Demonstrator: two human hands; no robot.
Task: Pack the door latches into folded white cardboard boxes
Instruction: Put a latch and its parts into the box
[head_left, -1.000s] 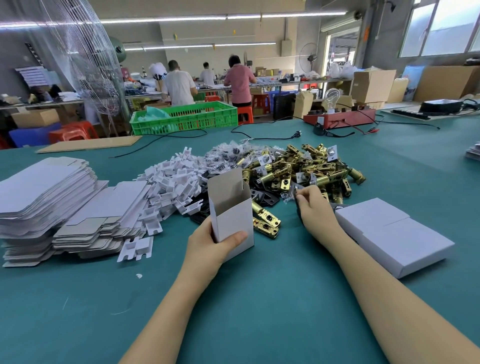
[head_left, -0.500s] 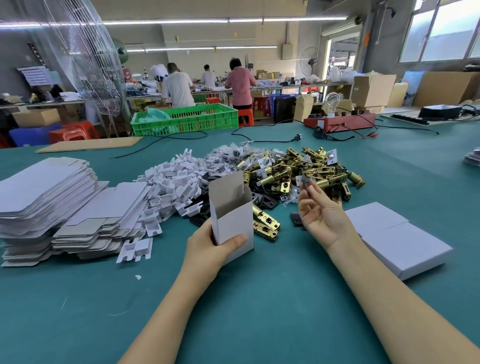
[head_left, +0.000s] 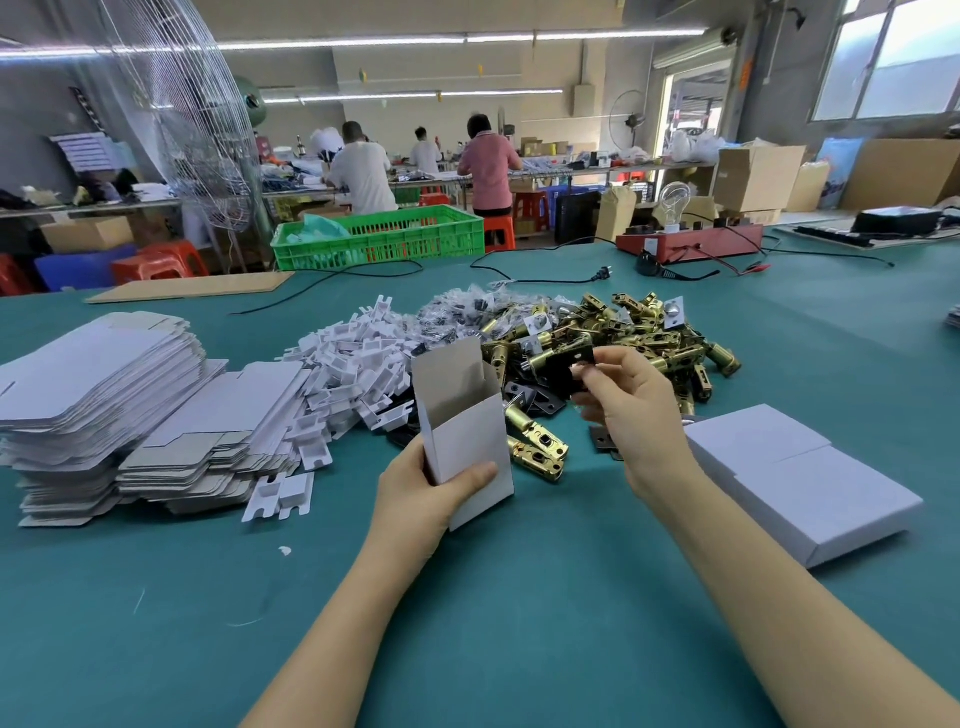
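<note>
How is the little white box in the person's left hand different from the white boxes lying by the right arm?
The open box stands upright, gripped by the left hand; the closed boxes lie flat on the green table, untouched. The open box has its top flap raised, showing a grey-brown inside; the closed boxes show only white outsides. Both are white cardboard.

light: bright, ceiling tubes (head_left: 467, 39) plus windows (head_left: 893, 57) | shadows: soft | edges: wide-angle bending

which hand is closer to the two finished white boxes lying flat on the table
Right. The right hand, pinching a small black plate, hovers just left of the closed boxes. The left hand is farther left, holding the open box upright.
</note>
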